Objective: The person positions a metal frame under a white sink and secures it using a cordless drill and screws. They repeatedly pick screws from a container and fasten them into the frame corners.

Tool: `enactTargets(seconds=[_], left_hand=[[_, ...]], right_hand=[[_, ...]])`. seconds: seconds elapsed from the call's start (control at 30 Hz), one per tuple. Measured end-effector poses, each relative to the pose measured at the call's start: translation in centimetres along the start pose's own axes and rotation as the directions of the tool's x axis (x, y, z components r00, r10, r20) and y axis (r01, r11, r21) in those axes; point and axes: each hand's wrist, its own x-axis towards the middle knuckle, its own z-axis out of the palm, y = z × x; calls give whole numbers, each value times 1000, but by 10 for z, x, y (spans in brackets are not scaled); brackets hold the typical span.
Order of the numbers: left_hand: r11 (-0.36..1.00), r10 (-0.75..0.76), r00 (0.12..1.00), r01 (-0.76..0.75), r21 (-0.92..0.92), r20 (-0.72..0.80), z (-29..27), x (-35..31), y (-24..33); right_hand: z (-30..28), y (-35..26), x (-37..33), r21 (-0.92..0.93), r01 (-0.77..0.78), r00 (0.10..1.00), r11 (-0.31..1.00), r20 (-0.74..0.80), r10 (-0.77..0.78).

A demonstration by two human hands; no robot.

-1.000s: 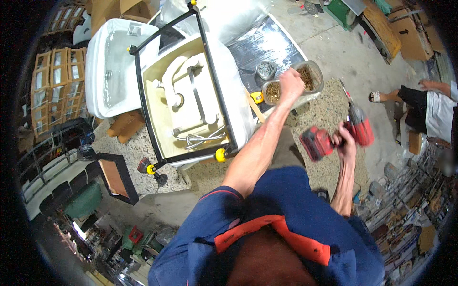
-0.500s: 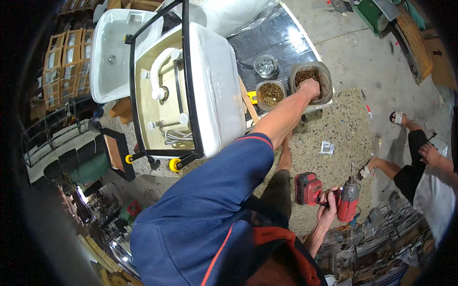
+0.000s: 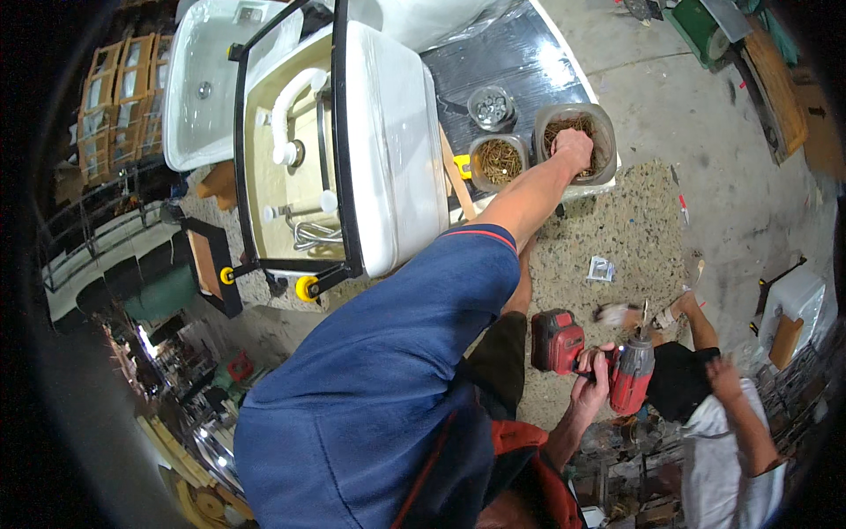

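Observation:
Into a squarish clear plastic tub [image 3: 603,132] of long brown screws [image 3: 557,130] reaches my left hand [image 3: 573,146]. Its fingers are curled together and down, the tips hidden, so what they pinch cannot be made out. My right hand [image 3: 596,379] is wrapped round the grip of a red and black cordless impact driver [image 3: 631,375]. A bit points up from the driver's nose, away from me, and its battery is on the left. Beside the tub stand a smaller tub of brass-coloured screws [image 3: 499,162] and a round clear jar of silvery hardware [image 3: 491,108].
Left of the tubs is a white basin cabinet [image 3: 397,150] with a black metal frame [image 3: 345,132] and yellow-wheeled feet [image 3: 307,287]. Another white basin [image 3: 204,115] lies behind. A speckled mat [image 3: 630,229] covers the floor. A person in a white top [image 3: 723,450] is close on the right.
My left hand stays in the screw tub, shifting slightly. The driver in my right hand has moved a little left and tilted. The person on the right has come nearer.

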Motion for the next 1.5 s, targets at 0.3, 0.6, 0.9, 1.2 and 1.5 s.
enactTargets(seconds=[0.3, 0.6, 0.9, 1.2, 1.5], left_hand=[[894, -67, 931, -105, -436, -360, -49, -82, 15], [-201, -146, 968, -233, -952, -206, -121, -275, 0], [-578, 0, 921, -318, -752, -389, -132, -464, -85], [-796, -146, 896, -358, -489, -419, -136, -543, -140], [-755, -159, 939, -314, -575, -305, -112, -562, -146]], right_hand=[[46, -21, 15, -86, 21, 997, 996, 81, -14], [106, -38, -15, -268, 5, 982, 963, 182, 46], [154, -19, -77, -404, 303, 875, 863, 477, -84], [214, 6, -123, -729, 438, 883, 527, 457, -102], [232, 26, -147, -593, 490, 821, 638, 560, -111]])
